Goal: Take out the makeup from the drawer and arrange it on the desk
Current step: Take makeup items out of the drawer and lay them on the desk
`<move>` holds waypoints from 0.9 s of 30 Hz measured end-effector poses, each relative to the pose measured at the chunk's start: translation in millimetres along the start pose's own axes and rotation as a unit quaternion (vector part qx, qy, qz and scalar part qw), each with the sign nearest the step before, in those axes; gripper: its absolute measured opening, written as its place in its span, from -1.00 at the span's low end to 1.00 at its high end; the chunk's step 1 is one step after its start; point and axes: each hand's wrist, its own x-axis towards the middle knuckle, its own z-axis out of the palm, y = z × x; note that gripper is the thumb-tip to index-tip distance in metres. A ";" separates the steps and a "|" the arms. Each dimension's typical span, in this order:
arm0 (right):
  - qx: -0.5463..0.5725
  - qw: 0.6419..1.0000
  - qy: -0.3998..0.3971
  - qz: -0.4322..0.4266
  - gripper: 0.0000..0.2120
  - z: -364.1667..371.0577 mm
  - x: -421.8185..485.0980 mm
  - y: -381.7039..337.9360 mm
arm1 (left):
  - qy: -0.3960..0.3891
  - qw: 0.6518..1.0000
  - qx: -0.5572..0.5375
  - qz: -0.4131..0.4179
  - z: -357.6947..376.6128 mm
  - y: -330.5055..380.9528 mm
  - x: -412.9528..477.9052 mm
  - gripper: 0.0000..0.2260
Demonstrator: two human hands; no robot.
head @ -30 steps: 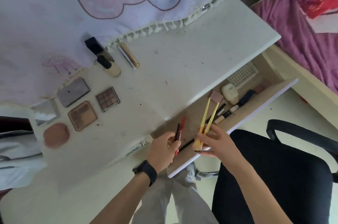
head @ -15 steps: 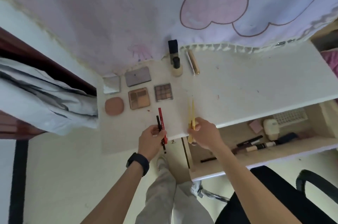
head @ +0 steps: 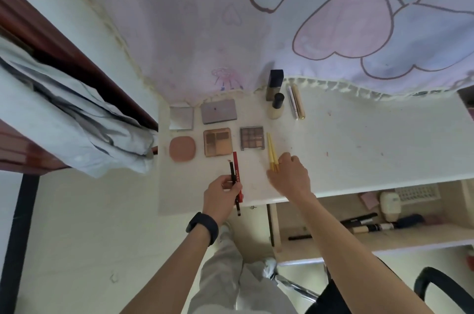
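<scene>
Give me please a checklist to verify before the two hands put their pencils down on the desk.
1. The yellow sticks lie beside the nine-pan palette, not over it: ok.
2. The right hand has released them: not ok, it pinches their near ends.
3. The left hand grips the red pencil and the black pencil securely: ok.
4. Bare desk between the hands: ok.
5. The drawer is emptied: not ok, brushes lie inside.
</scene>
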 end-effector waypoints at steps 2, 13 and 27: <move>0.004 1.000 0.006 -0.002 -0.75 1.8 -2.9 2.5 | -0.002 1.000 -0.001 0.002 0.7 4.4 2.2 -0.93; 0.025 1.000 0.004 0.006 -0.71 4.0 -13.6 5.8 | -0.044 0.994 -0.090 -0.052 6.9 29.3 7.0 -0.82; 0.422 0.905 -0.049 0.016 -0.79 -28.2 -49.8 39.0 | -0.176 0.983 0.040 -0.008 40.4 59.4 -11.4 -0.78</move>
